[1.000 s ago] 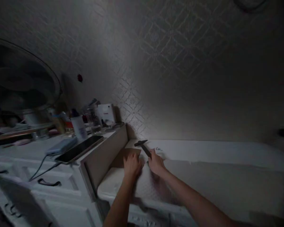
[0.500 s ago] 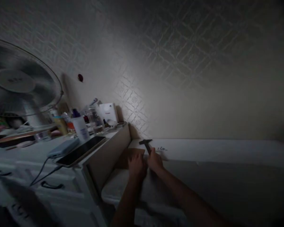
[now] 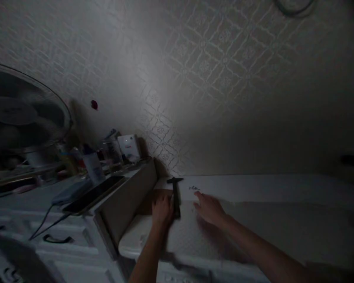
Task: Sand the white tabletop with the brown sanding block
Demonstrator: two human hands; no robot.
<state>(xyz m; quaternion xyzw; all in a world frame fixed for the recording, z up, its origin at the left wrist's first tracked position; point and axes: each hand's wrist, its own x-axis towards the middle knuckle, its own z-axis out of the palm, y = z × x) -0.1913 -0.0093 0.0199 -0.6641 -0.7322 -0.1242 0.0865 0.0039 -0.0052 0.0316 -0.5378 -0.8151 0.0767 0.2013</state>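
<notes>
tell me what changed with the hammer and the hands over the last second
The right hand let go of the hammer and moved off to the right, open over the white surface. The hammer now lies beside the left hand, handle toward the person. The left hand stayed on the brown board; the phone and fan kept their places on the dresser.

A hammer [image 3: 175,195] and brown board [image 3: 153,199] lie on the white mattress [image 3: 268,220].
</notes>
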